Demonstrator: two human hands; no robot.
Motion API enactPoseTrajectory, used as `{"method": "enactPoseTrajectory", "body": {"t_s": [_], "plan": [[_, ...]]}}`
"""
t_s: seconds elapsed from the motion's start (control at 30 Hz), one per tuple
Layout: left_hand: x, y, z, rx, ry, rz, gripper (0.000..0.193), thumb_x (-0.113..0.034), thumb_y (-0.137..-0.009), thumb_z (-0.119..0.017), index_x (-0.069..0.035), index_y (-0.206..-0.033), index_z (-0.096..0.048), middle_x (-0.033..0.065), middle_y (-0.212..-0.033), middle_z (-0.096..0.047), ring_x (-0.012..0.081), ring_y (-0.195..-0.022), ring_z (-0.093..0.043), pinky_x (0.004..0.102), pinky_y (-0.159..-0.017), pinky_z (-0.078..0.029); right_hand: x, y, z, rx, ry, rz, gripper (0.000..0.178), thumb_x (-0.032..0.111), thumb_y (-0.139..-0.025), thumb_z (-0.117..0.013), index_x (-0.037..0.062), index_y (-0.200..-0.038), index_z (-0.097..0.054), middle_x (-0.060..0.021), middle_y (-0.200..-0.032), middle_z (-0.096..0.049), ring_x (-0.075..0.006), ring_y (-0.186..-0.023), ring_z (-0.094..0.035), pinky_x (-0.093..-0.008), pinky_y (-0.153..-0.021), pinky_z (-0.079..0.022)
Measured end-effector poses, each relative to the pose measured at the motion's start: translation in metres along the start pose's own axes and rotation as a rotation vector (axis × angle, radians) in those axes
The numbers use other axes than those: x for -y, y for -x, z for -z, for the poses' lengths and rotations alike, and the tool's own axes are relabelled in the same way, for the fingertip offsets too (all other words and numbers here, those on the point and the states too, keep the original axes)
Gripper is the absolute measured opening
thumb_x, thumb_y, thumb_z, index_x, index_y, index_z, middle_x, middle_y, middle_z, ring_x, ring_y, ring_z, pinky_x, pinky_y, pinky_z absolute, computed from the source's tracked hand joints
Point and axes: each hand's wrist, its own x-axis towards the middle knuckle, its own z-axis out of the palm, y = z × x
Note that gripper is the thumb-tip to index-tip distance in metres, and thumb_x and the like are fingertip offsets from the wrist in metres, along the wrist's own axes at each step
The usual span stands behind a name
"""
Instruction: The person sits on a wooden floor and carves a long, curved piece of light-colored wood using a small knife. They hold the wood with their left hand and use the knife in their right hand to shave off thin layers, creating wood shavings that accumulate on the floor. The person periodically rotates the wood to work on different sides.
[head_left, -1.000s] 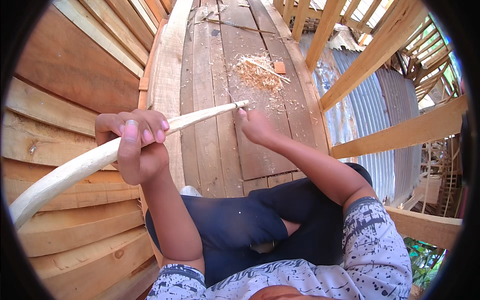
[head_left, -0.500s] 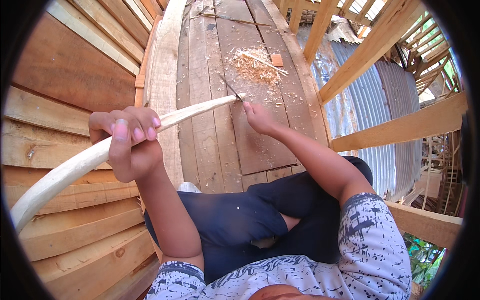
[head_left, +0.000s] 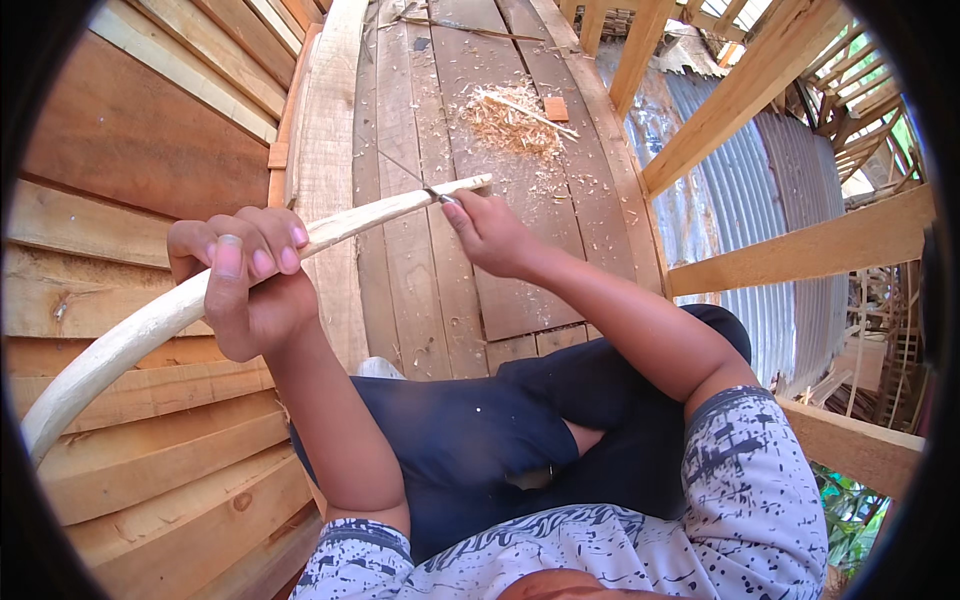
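Observation:
A long, pale, peeled wooden pole runs from the lower left to a slim end above the floor. My left hand wraps round its middle, fingers closed with the thumb across them. In my right hand is a knife, its thin dark blade laid across the pole a little short of the slim end. The knife's handle is mostly hidden inside my closed fingers. The blade points toward the far left and touches the wood.
A heap of wood shavings lies on the plank floor ahead, beside a small orange-brown block. A board wall stands close on the left. Wooden railing posts and a corrugated metal sheet are on the right.
My right hand and the knife have slid along the pole, back from its tip toward my left hand. My left hand has shifted slightly left with the pole.

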Motion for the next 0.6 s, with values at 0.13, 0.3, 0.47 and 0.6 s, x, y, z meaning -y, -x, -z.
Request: {"method": "enactPoseTrajectory", "body": {"t_s": [0.13,0.3,0.47,0.6], "plan": [[0.0,-0.002,0.007,0.077,0.024,0.001,0.007,-0.006,-0.087,-0.052,-0.009,-0.086,-0.046,0.0041,-0.062,-0.05,0.0158,-0.052,-0.048,0.0355,-0.058,-0.047,-0.056,-0.008,0.024,0.13,0.231,-0.263,0.05,0.033,-0.102,-0.04,-0.0081,-0.088,-0.063,-0.0322,-0.086,-0.064,-0.0482,-0.084,-0.063,-0.0539,-0.077,-0.048],[0.002,-0.001,0.001,0.078,0.016,-0.001,0.008,-0.006,-0.088,-0.051,-0.008,-0.086,-0.044,0.0046,-0.063,-0.05,0.0162,-0.053,-0.048,0.0351,-0.059,-0.047,-0.064,-0.01,0.014,0.12,0.226,-0.351,0.049,0.032,-0.101,-0.041,-0.0098,-0.091,-0.065,-0.0335,-0.09,-0.065,-0.0483,-0.087,-0.064,-0.0546,-0.08,-0.049],[0.005,-0.005,0.003,0.084,0.043,0.004,0.009,-0.006,-0.087,-0.052,-0.008,-0.085,-0.044,0.0045,-0.063,-0.05,0.016,-0.054,-0.049,0.0347,-0.059,-0.047,-0.067,-0.01,0.024,0.111,0.291,-0.286,0.051,0.035,-0.102,-0.04,-0.0095,-0.09,-0.064,-0.0357,-0.089,-0.063,-0.0495,-0.088,-0.062,-0.0539,-0.081,-0.048],[0.011,-0.007,0.018,0.034,0.088,0.003,0.01,-0.007,-0.087,-0.053,-0.008,-0.085,-0.043,0.0043,-0.062,-0.051,0.0157,-0.054,-0.05,0.0338,-0.058,-0.048,-0.069,-0.017,0.021,0.122,0.307,-0.32,0.051,0.035,-0.102,-0.04,-0.0084,-0.093,-0.064,-0.0346,-0.091,-0.064,-0.0492,-0.089,-0.063,-0.0542,-0.082,-0.048]]}}
